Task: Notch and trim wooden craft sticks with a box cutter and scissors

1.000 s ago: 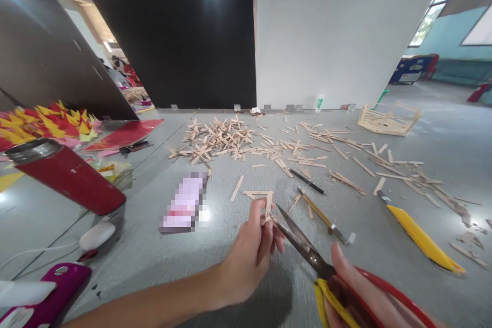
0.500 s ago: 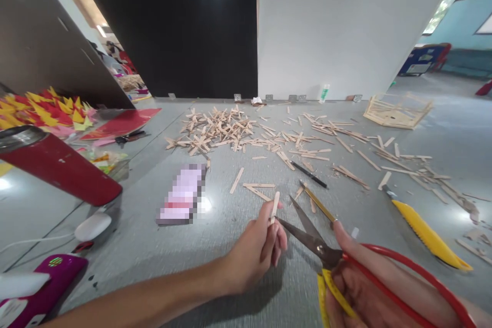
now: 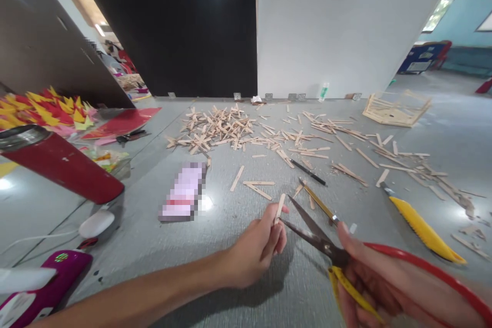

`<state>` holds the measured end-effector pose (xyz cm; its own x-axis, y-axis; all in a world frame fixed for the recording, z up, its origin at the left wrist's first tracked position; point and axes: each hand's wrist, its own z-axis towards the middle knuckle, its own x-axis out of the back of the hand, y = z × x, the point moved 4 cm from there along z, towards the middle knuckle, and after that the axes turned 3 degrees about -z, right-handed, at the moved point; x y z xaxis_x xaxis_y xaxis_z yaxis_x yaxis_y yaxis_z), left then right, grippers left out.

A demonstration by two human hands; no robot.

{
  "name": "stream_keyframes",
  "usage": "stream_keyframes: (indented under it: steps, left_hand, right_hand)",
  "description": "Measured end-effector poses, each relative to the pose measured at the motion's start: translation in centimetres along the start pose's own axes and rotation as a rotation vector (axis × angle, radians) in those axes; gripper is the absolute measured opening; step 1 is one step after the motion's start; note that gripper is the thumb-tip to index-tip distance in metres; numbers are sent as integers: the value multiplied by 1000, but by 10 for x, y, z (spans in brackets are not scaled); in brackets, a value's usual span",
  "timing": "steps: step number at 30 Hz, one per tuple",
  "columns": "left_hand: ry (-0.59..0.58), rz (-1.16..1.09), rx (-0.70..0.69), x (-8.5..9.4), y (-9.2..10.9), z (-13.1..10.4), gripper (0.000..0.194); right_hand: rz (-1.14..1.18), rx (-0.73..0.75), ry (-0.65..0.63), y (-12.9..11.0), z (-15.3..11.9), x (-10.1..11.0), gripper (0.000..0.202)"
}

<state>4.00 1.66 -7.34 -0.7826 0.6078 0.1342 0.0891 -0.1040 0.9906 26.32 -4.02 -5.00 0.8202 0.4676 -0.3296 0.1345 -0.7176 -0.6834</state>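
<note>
Pinched upright in my left hand (image 3: 263, 246) is a short wooden stick (image 3: 280, 207), its upper part showing above the fingers. My right hand (image 3: 376, 271) is wrapped round a pair of scissors (image 3: 323, 246) with a red handle and yellow wrapping. The blades are spread, and the lower blade's tip is at the stick beside my left fingers. Just beyond the blades lies a gold-coloured cutter (image 3: 318, 201). Two sticks forming a V (image 3: 259, 184) and a single stick (image 3: 237, 178) lie beyond my left hand.
A heap of sticks (image 3: 215, 128) lies ahead, with more scattered rightward. A yellow knife (image 3: 423, 228) and wooden frame (image 3: 397, 113) are at right. Leftward are a phone (image 3: 183, 192), red tumbler (image 3: 69, 166), white mouse (image 3: 96, 223) and purple device (image 3: 57, 277).
The scissors and my right hand have shifted slightly right and down. The stick in my left hand leans a little more to the right. The view has moved slightly.
</note>
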Motion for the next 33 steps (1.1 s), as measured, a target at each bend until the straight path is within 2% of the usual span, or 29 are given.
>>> stream_keyframes:
  steps: [3,6,8,11,13,14,16,18,20,21,23,24,25,27,28,31,33]
  left_hand:
    - [-22,-54,7,-2,-2,3,50]
    - [-14,-102,20,-2,-2,6,51]
    - [-4,-116,26,0,-2,7,51]
    - [-9,-107,25,2,-2,8,48]
    - [-27,-90,18,2,-3,9,47]
    - [-37,-80,10,3,-4,9,47]
    - [-57,-54,-11,3,-6,9,49]
    - [-69,-30,-33,2,-7,8,52]
    - [-65,-13,-45,2,-7,8,53]
    - [-56,-7,-47,2,-7,8,53]
    - [-35,1,-48,1,-5,8,51]
    - [-25,3,-48,1,-5,8,50]
    - [-16,3,-47,2,-4,8,48]
    - [-2,1,-42,3,-2,9,43]
    - [2,-2,-38,3,-2,9,41]
    - [-1,-13,-31,5,-1,9,42]
    - [-17,-21,-28,5,-2,8,47]
  right_hand:
    - [3,-180,-51,-11,1,-2,112]
    - [39,-137,62,2,18,-19,109]
    - [122,-53,199,18,31,-33,100]
    - [117,-45,182,29,39,-53,97]
    - [77,-92,157,15,32,-52,104]
    - [64,-112,158,2,26,-47,107]
    - [-42,-251,143,-27,11,-30,116]
    - [-114,-403,-50,-50,-3,-19,125]
    - [-176,-368,-37,-63,-8,-7,122]
    - [-166,-345,-38,-61,-7,-5,120]
    - [-92,-296,-30,-40,3,-9,118]
    - [-71,-267,13,-25,10,-13,118]
    - [-65,-196,107,-11,19,-16,116]
    - [-129,-152,260,17,35,-23,119]
    - [-119,-121,280,26,40,-26,115]
    - [-122,-46,194,30,41,-28,108]
    - [-140,45,151,17,27,-19,82]
